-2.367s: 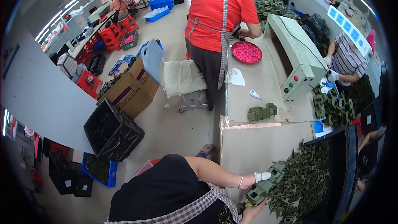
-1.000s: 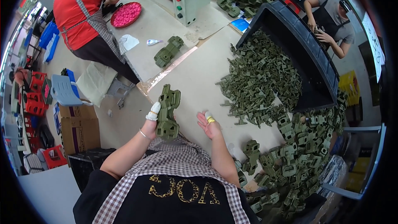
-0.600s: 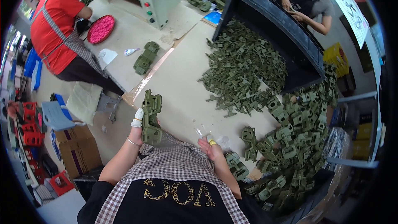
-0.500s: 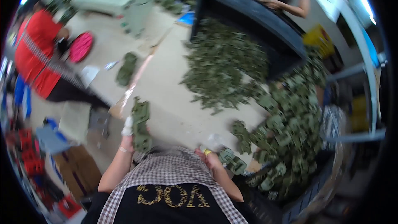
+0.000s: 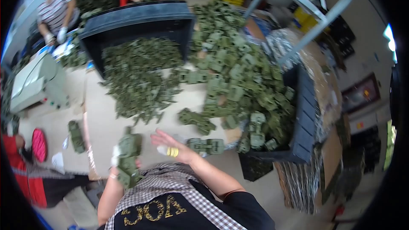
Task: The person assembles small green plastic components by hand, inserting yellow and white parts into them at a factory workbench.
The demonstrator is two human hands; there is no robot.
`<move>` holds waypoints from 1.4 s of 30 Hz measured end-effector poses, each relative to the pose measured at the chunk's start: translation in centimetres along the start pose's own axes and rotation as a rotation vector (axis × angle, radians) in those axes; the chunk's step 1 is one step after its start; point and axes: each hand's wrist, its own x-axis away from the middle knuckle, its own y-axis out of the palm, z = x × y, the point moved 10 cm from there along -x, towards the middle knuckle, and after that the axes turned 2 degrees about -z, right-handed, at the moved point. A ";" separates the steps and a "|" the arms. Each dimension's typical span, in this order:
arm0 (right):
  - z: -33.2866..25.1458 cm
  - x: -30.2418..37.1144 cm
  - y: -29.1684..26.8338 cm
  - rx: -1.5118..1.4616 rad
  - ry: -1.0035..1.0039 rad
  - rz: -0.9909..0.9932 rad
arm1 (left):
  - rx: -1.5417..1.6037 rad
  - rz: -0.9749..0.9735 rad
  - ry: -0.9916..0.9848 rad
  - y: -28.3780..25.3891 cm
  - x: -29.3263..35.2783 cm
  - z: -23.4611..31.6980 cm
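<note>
My left hand (image 5: 115,158) is closed around an olive-green moulded plastic part (image 5: 129,145) that looks like a toy truck body, upright over the table edge. White covering wraps some of its fingers. My right hand (image 5: 175,149) reaches over the table with fingers stretched out and nothing in them; white and yellow tape circles a finger. Just right of it lies a similar green truck body (image 5: 206,145). Beyond that rests another green body (image 5: 197,120). Ahead of my hands spreads a heap of small thin green parts (image 5: 142,83).
A tipped dark bin (image 5: 136,17) stands behind the small parts. To the right, many truck bodies (image 5: 238,76) pile up and spill into a black crate (image 5: 303,115). A pale green machine (image 5: 38,85) and a pink basket (image 5: 39,145) are at left. Co-workers sit around the table.
My view has turned to the right. My right hand has moved from beside the apron out over the table, fingers spread. The left hand still holds the green truck body.
</note>
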 end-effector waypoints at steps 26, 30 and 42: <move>-0.4 -5.1 2.5 0.556 -0.053 0.302 | -0.775 0.368 0.538 5.3 1.9 4.1; 0.4 -5.7 1.6 0.476 -0.021 0.311 | -0.691 0.373 0.580 5.4 1.6 4.5; 8.6 -7.7 -12.3 0.867 0.179 0.639 | -0.222 0.483 0.576 -1.4 5.7 12.6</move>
